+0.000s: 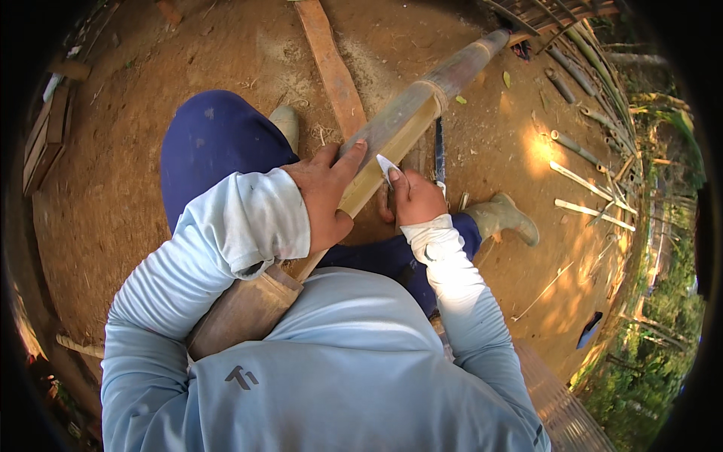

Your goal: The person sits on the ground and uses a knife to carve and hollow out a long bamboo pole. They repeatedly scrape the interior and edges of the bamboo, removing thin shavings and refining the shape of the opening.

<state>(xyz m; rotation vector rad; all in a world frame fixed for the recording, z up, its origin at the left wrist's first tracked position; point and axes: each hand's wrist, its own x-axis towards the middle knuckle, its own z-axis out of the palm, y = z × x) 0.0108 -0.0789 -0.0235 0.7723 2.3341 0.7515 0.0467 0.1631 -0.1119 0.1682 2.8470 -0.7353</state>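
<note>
A thick bamboo pole (467, 64) runs diagonally from under my left arm to the far right, its lower end against my body. Along its upper side a long section is cut open, showing the pale yellow inside (407, 132). Over the pole lies my left hand (325, 190), its thumb and fingers curled round the wall beside the opening. My right hand (419, 199) is closed on a knife, whose pointed, shiny blade (387, 165) rests at the near edge of the cut opening. The knife's handle is mostly hidden by my fingers.
A reddish wooden plank (331, 64) lies on the dirt ground beyond the pole. Cut bamboo lengths (576, 147) and pale split strips (591, 184) lie at the right. A boot (508, 218) stands near my right hand, and ribbed sheeting (561, 399) is at the lower right.
</note>
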